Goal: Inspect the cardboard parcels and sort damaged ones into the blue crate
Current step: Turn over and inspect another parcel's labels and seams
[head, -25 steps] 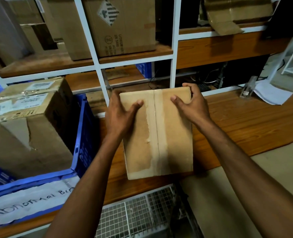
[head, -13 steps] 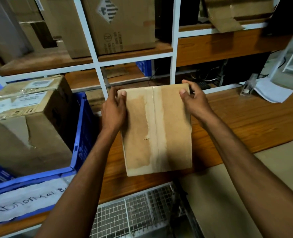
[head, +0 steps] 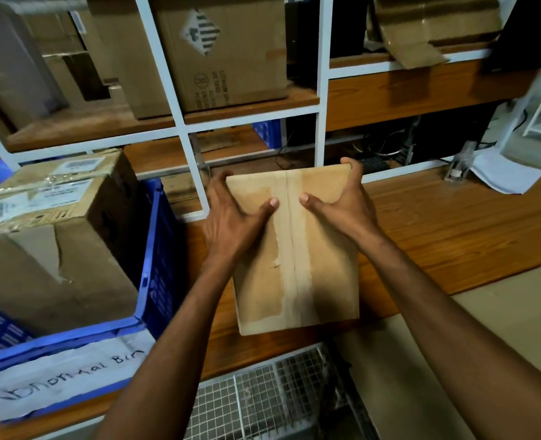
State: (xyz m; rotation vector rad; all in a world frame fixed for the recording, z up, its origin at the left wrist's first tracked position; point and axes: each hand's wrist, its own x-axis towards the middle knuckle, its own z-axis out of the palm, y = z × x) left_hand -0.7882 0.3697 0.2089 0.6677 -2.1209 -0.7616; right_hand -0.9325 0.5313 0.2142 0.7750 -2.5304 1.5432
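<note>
Head camera view, looking down at two bare forearms reaching forward over a wooden bench (head: 453,233). Both hands grasp a flat brown cardboard parcel (head: 320,265) at its far end. The left hand (head: 231,223) curls its fingers (head: 218,185) over the far left corner, and its thumb presses on the top face. The right hand (head: 342,208) wraps its fingers (head: 353,168) over the far right corner, thumb also on top. The two thumb tips lie close together, one on each side of a pale strip of tape (head: 290,249) that runs the length of the parcel, from between the fingers back toward the person. Just behind the left thumb, the paper beside the tape is scuffed and torn. Whether the parcel rests on the bench or is lifted off it cannot be told.

Left of the left hand's fingers, near but not touching, stands a blue crate (head: 158,249) holding a large box (head: 56,249) with a split side. A white label (head: 56,382) on the crate's near wall reads "Abnormal Bin". Beyond the fingertips rises a white rack (head: 196,154) with wooden shelves, and a carton (head: 224,52) sits on a shelf above. Well to the right of the right hand's fingers lies white paper (head: 504,176). A wire basket (head: 263,404) sits below the wrists.
</note>
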